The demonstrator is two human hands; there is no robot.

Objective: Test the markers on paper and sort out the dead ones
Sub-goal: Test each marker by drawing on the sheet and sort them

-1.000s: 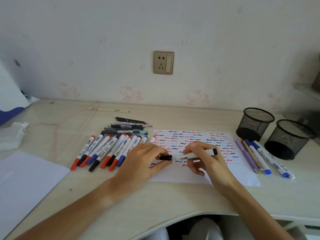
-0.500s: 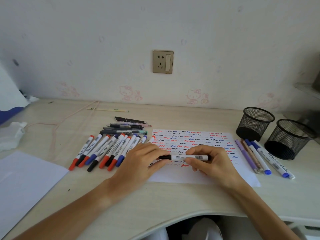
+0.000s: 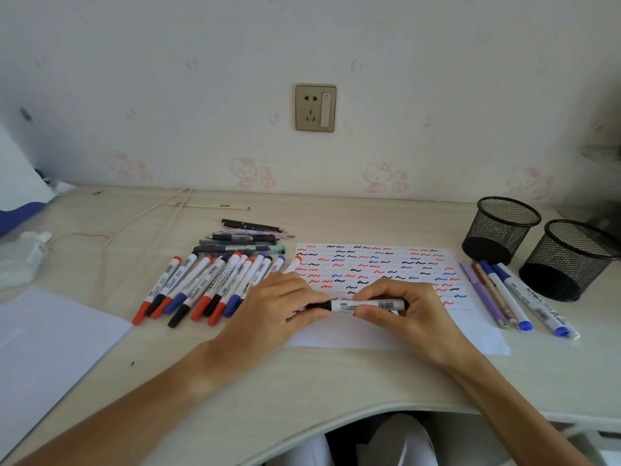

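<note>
A white marker with a black cap (image 3: 364, 304) lies level between both hands, just above the test paper (image 3: 379, 264) covered in red, blue and black squiggles. My left hand (image 3: 279, 311) pinches the black cap end. My right hand (image 3: 408, 312) grips the white barrel. A row of red, blue and black capped markers (image 3: 208, 285) lies left of the paper, with several dark pens (image 3: 245, 242) behind them. To the right of the paper lie several pens and markers (image 3: 514, 297).
Two empty black mesh cups (image 3: 500, 230) (image 3: 571, 260) stand at the right. A blank white sheet (image 3: 43, 348) lies at the left front, crumpled tissue (image 3: 23, 260) at far left, a pink cord (image 3: 111, 230) behind. The desk's curved front edge (image 3: 336, 418) is near my body.
The marker has turned from tilted to level. My right hand shifted its grip onto the barrel, and the cap end sits against the barrel in my left fingers.
</note>
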